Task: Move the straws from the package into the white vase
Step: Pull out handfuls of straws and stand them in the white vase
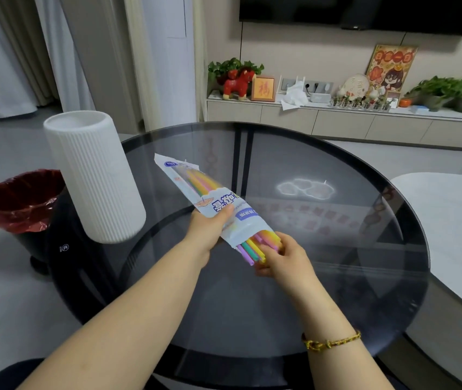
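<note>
A long white and blue package [196, 190] is held slanted above the round glass table [336, 249]. My left hand [210, 229] grips it around the middle. Several pastel straws [252, 247] in pink, yellow, green and purple stick out of its open near end. My right hand [283, 256] has its fingers closed on those straw ends. The tall ribbed white vase [94, 175] stands upright on the table's left edge, to the left of the package, its mouth open at the top.
A black bin with a red liner [18, 204] stands on the floor left of the vase. A white tabletop [449, 220] adjoins the glass table on the right. A low cabinet with plants and ornaments [336, 119] runs along the far wall.
</note>
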`<state>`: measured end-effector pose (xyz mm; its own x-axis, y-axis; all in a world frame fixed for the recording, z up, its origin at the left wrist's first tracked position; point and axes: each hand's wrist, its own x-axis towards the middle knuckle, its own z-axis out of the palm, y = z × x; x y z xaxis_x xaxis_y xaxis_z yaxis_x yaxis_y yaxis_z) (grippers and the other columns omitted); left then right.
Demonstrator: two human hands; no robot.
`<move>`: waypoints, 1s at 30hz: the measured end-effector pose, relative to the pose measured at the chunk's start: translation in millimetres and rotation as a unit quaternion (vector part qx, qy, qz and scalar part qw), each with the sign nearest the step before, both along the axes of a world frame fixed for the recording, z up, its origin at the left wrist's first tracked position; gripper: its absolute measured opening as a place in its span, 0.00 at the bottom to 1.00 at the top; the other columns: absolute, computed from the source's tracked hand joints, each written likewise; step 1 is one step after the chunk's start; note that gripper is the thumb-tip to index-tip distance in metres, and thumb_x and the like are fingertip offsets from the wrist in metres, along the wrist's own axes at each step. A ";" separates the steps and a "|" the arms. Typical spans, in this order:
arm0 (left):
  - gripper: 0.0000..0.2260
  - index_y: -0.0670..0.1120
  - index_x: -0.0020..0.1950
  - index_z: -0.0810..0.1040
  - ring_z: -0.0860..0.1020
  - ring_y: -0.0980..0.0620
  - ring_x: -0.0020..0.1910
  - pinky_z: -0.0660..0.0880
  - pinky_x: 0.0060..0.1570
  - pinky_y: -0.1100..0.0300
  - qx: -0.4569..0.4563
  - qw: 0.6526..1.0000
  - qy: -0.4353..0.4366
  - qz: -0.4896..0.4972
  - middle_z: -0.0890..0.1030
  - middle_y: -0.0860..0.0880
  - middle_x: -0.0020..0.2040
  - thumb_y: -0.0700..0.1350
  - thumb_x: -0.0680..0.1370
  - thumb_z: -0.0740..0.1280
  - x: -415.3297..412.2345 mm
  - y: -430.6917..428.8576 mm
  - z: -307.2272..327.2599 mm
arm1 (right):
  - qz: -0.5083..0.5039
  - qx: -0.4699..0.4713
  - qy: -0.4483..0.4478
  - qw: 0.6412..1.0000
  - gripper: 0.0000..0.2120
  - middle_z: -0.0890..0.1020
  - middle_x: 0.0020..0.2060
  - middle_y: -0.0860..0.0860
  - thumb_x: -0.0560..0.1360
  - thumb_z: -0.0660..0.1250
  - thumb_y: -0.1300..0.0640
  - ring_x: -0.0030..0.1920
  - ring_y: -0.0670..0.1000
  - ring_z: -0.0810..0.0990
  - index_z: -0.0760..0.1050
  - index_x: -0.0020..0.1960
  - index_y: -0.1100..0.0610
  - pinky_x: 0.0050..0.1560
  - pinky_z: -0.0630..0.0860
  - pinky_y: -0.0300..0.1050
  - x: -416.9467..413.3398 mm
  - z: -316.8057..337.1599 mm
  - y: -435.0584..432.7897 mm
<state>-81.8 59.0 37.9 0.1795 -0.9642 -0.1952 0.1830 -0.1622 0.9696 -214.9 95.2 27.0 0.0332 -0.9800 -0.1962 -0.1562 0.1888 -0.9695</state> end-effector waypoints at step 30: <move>0.40 0.59 0.72 0.45 0.42 0.59 0.73 0.41 0.70 0.60 -0.172 0.773 -0.576 -0.202 0.46 0.57 0.75 0.62 0.68 0.66 26.7 35.1 -44.1 | 0.109 0.090 0.001 0.990 0.07 0.73 0.27 0.52 0.78 0.57 0.57 0.19 0.42 0.70 0.70 0.44 0.59 0.21 0.69 0.32 -0.5 11.5 -11.7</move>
